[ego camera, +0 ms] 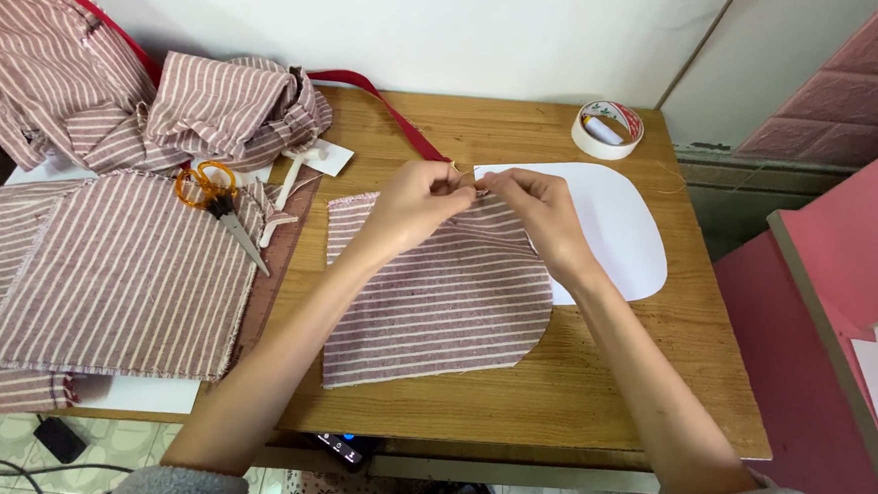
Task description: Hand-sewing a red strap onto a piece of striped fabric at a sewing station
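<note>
Two hands: left hand, right hand pinch one striped fabric piece

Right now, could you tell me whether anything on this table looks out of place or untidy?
Mostly tidy. The scissors lie on the cut striped panel at the left, blades toward its edge, and a crumpled striped heap sits at the back. Both hands, left and right, pinch the top edge of the centre piece.

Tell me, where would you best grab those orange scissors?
By the orange handle loops of the scissors, coming from above. They lie flat on the striped cloth with the blades pointing toward the person, so the loops at the far end are the safe, roomy part.
</note>
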